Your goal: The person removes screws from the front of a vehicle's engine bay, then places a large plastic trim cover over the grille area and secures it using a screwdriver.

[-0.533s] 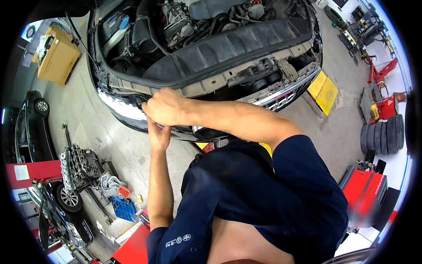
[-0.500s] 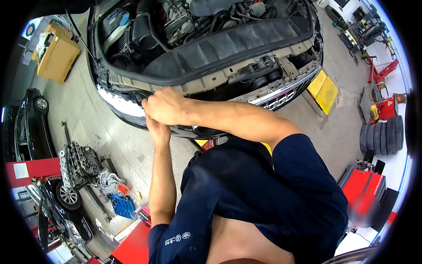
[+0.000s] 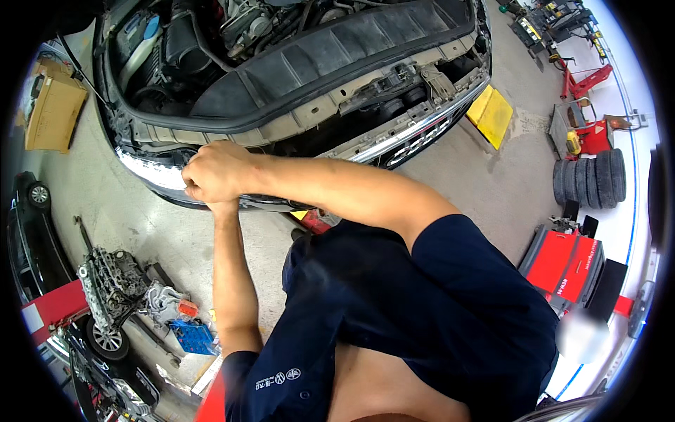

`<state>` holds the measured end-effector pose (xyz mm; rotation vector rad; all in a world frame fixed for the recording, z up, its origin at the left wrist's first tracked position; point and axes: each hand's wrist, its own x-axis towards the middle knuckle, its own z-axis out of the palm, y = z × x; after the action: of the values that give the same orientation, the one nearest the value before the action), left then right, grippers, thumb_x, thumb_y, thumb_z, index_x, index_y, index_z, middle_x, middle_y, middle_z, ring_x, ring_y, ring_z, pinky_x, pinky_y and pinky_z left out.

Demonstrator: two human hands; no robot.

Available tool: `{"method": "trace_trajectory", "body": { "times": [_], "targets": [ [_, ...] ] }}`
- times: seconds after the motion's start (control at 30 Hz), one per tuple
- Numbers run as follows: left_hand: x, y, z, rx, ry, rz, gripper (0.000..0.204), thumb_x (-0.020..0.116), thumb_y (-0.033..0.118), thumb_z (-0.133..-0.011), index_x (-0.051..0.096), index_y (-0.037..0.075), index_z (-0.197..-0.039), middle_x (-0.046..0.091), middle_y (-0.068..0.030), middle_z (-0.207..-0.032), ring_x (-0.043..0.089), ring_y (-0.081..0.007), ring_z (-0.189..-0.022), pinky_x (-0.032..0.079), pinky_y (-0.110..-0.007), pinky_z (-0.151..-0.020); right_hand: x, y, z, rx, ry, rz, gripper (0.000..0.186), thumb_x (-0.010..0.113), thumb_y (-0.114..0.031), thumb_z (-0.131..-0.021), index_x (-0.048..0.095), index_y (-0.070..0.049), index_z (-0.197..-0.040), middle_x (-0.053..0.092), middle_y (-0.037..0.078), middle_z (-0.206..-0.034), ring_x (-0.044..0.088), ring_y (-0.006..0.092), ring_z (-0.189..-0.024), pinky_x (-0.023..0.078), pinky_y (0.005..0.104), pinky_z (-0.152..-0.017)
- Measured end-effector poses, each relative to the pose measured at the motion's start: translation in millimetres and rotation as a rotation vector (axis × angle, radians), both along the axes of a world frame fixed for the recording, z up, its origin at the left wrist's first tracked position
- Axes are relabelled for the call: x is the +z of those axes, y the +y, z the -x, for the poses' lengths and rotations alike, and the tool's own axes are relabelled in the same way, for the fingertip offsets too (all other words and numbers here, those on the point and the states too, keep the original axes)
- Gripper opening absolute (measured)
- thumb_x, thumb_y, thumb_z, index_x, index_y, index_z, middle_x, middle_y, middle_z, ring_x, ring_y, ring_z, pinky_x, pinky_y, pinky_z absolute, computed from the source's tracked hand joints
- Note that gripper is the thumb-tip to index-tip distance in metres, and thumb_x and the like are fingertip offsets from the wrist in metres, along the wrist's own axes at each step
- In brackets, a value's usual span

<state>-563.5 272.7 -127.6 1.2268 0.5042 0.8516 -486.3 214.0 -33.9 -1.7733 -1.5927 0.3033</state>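
Note:
A car's open engine bay (image 3: pixel 232 84) fills the upper view, with a dark plastic cover along its front and exposed metal and brackets above the chrome grille (image 3: pixel 422 137). My right hand (image 3: pixel 214 172), fingers curled, is at the bumper's upper edge beside the left-side headlight (image 3: pixel 148 169). My right forearm reaches across the front of the car. My left hand (image 3: pixel 221 206) comes up from below and sits directly under the right one, its fingers hidden behind it. What the hands grip cannot be made out.
At the left are a cardboard box (image 3: pixel 53 109), dark cars, a removed engine (image 3: pixel 112 288) and a blue plastic tray (image 3: pixel 191 337). At the right are a yellow ramp plate (image 3: pixel 490 112), stacked tires (image 3: pixel 590 179), red shop equipment (image 3: pixel 562 264) and a red stand (image 3: pixel 583 84).
The view has shifted, so the car and both arms appear farther left. My hands remain together at the front edge, with more of the left one now hidden beneath the right.

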Motion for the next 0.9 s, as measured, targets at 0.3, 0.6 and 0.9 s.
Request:
{"method": "trace_trajectory", "body": {
  "times": [0.3, 0.6, 0.9],
  "targets": [
    [-16.2, 27.7, 2.4, -0.166, 0.119, -0.007, 0.03, 0.064, 0.012, -0.095, 0.054, 0.005, -0.123, 0.061, -0.0069, -0.107, 0.059, -0.0177, -0.095, 0.048, -0.037, -0.094, -9.7, -4.2, 35.7, -0.507, 0.036, -0.079, 0.015, 0.064, -0.02, -0.086, 0.07, -0.006, -0.084, 0.072, 0.009, -0.087, 0.067, 0.0304, -0.089, 0.051, 0.0443, -0.085],
    [68.2, 11.1, -14.0, -0.343, -0.309, -0.039, 0.04, 0.074, 0.028, -0.089, 0.055, 0.006, -0.116, 0.056, -0.0071, -0.084, 0.053, -0.017, -0.07, 0.05, -0.039, -0.08, 25.8, -176.3, -4.1, -0.605, -0.052, -0.128, 0.043, 0.076, -0.024, -0.084, 0.063, -0.006, -0.121, 0.068, 0.014, -0.113, 0.062, 0.033, -0.112, 0.042, 0.0479, -0.103],
    [152.6, -194.8, -220.6, -0.714, -0.076, -0.597, 0.043, 0.069, 0.043, -0.096, 0.067, 0.007, -0.119, 0.065, -0.0037, -0.105, 0.059, -0.0124, -0.094, 0.049, -0.028, -0.083, -10.4, -416.5, -214.2, -0.745, -0.064, -0.046, 0.033, 0.067, -0.026, -0.095, 0.067, -0.007, -0.123, 0.07, 0.011, -0.083, 0.065, 0.02, -0.07, 0.051, 0.0346, -0.067]
  ]
}}
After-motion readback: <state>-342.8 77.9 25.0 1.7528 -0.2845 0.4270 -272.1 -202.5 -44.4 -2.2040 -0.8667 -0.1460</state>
